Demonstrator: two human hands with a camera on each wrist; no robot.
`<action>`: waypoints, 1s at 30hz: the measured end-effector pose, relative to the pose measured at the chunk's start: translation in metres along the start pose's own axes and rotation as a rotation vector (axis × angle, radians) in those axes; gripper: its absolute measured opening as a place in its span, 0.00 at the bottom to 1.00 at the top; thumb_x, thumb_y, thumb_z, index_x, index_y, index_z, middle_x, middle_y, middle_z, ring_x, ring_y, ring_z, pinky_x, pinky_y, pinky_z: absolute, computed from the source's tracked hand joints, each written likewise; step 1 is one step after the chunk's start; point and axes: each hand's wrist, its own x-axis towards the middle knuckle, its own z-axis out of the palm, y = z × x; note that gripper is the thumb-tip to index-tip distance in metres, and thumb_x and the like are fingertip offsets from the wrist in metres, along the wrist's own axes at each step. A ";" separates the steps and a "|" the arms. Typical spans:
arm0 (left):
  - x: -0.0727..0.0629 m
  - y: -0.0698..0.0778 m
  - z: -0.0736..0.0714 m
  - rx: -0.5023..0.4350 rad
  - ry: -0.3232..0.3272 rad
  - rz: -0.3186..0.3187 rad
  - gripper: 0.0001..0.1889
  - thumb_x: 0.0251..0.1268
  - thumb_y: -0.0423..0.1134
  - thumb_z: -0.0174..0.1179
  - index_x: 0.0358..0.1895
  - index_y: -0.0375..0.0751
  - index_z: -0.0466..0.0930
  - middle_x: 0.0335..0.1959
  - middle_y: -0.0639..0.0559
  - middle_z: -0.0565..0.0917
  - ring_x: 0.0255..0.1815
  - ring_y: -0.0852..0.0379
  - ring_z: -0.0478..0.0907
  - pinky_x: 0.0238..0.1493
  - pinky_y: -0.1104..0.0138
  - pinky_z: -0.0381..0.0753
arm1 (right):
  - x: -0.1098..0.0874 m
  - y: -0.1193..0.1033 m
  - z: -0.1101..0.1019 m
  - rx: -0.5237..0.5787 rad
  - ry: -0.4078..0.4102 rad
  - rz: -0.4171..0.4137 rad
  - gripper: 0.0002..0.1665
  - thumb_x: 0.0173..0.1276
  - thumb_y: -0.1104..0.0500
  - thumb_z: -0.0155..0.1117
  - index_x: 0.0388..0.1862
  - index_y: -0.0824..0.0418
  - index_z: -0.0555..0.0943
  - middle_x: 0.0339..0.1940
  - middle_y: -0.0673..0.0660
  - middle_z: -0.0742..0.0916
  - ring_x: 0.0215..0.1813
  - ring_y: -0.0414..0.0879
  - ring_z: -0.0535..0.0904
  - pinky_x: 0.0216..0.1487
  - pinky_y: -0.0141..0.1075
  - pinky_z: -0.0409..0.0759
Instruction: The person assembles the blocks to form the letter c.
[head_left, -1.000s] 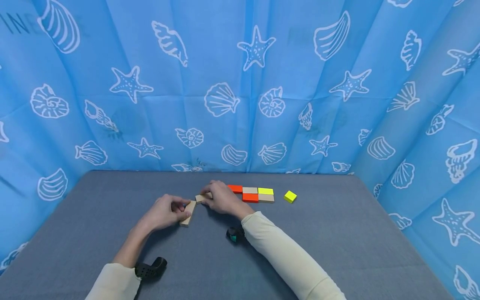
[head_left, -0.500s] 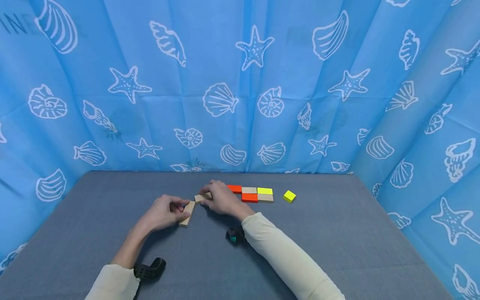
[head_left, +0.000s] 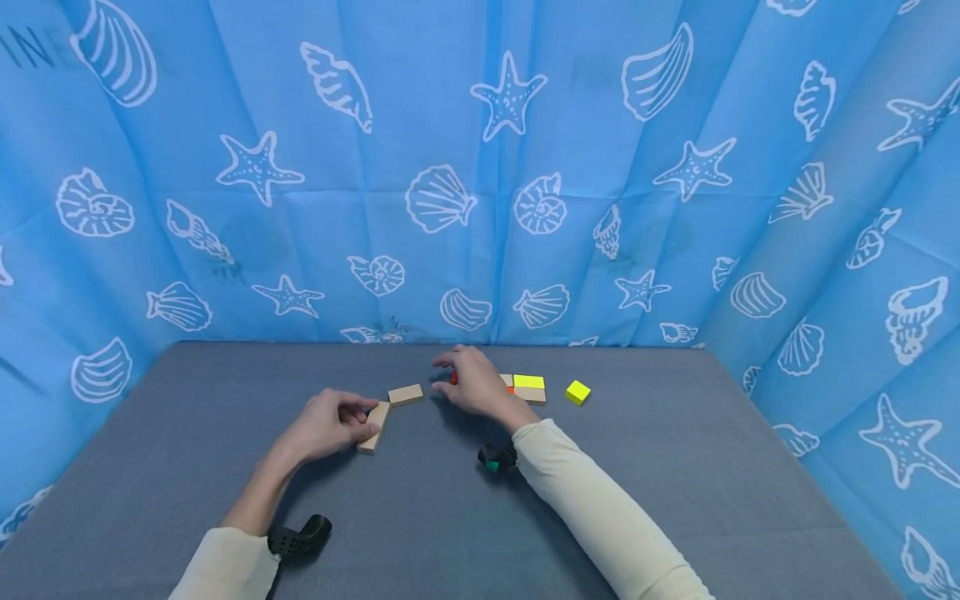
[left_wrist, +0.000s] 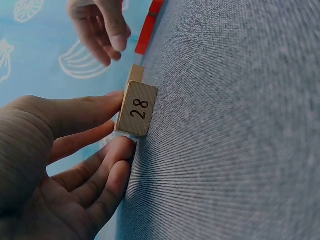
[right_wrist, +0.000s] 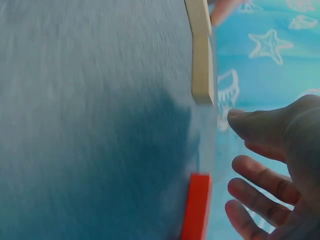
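My left hand (head_left: pixel 330 427) pinches a plain wooden block (head_left: pixel 373 433) between thumb and fingers, on the grey table. The number 28 shows on the end of that wooden block (left_wrist: pixel 138 108) in the left wrist view. A second plain wooden block (head_left: pixel 406 394) lies at an angle off its far end, their corners close together. My right hand (head_left: pixel 476 385) hovers to the right of this second block, its fingers apart and holding nothing in the right wrist view. Beneath and beside it lies a red block (right_wrist: pixel 197 207), mostly hidden by the hand in the head view.
Right of my right hand, yellow (head_left: pixel 528 382), wooden (head_left: pixel 531 396) and partly covered red blocks lie side by side. A single yellow block (head_left: pixel 578 392) sits farther right. A blue shell-print curtain (head_left: pixel 442 200) hangs behind the table (head_left: pixel 675 475).
My right hand has let go of the second wooden block and moved right, over the red blocks. The left hand has stayed on its block.
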 end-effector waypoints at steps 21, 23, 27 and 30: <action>0.001 0.003 -0.003 0.007 -0.004 -0.018 0.18 0.64 0.36 0.71 0.55 0.32 0.85 0.32 0.51 0.80 0.32 0.56 0.74 0.31 0.64 0.74 | -0.002 0.009 0.000 -0.088 -0.081 0.111 0.17 0.68 0.58 0.72 0.54 0.62 0.87 0.50 0.57 0.86 0.54 0.54 0.78 0.59 0.50 0.70; 0.001 0.003 -0.002 0.012 -0.004 -0.019 0.19 0.64 0.36 0.71 0.56 0.32 0.85 0.32 0.51 0.80 0.32 0.56 0.75 0.31 0.64 0.74 | -0.002 0.006 0.001 -0.080 -0.086 0.091 0.17 0.68 0.58 0.72 0.54 0.62 0.87 0.49 0.57 0.86 0.54 0.54 0.78 0.59 0.50 0.70; 0.002 0.003 -0.002 0.021 -0.001 -0.026 0.19 0.64 0.36 0.71 0.56 0.32 0.85 0.32 0.51 0.80 0.32 0.56 0.74 0.31 0.64 0.74 | -0.002 0.001 0.004 -0.067 -0.094 0.076 0.17 0.68 0.58 0.72 0.54 0.61 0.87 0.48 0.57 0.85 0.53 0.53 0.78 0.58 0.49 0.71; 0.001 0.004 -0.001 0.022 0.001 -0.033 0.19 0.63 0.36 0.71 0.55 0.32 0.85 0.32 0.51 0.80 0.32 0.56 0.74 0.31 0.64 0.74 | -0.001 -0.001 0.006 -0.061 -0.106 0.076 0.17 0.68 0.57 0.72 0.54 0.61 0.87 0.48 0.56 0.85 0.53 0.53 0.78 0.58 0.49 0.71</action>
